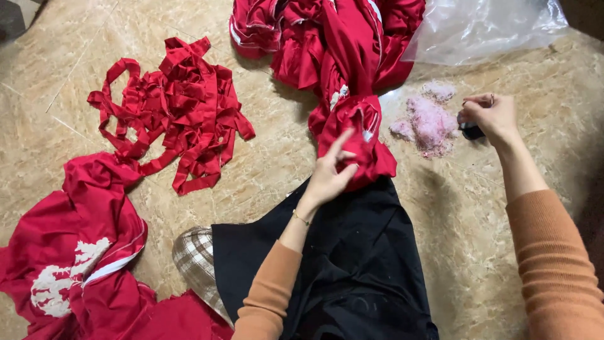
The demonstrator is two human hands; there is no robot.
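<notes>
Head view: her left hand (330, 176) has its grip closed on a bunched red garment (352, 135) above the black lap cloth (358, 252). Right hand (494, 116) pinches a small dark object (472, 131), just beside pink fluff (428, 123) on the floor (472, 220). Red strips (182, 116) lie well left; a clear plastic bag (484, 25) sits beyond.
</notes>
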